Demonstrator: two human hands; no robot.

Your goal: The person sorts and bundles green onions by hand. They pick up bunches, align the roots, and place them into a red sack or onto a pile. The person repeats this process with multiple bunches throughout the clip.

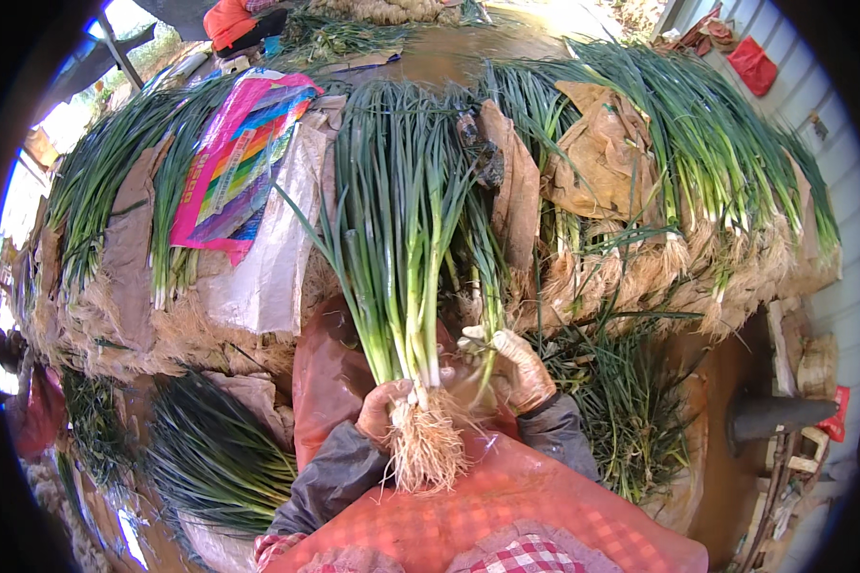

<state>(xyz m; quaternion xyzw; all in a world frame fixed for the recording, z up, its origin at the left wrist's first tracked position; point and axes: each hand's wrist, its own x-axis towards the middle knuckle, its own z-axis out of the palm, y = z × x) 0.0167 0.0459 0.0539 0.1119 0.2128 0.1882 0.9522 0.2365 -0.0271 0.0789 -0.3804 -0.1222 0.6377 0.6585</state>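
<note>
My left hand (385, 410) is closed round the white stem bases of a large bunch of green onions (419, 308). The roots hang down over a red translucent apron (502, 494), and the long green leaves point away from me. On the right, my right hand (519, 369), in a pale soiled glove, has its thumb and fingers on a thin green onion stalk (489, 365). That stalk's lower end is blurred beside the roots. Some fingers of both hands are hidden behind the plants.
Piled green onions (709, 150) line a long heap ahead, with sacking (602, 157) and a multicoloured plastic sheet (240, 165) over parts. A finished-looking bundle (215, 458) lies lower left, loose leaves (631, 408) lower right. Another person (229, 25) crouches at the far left.
</note>
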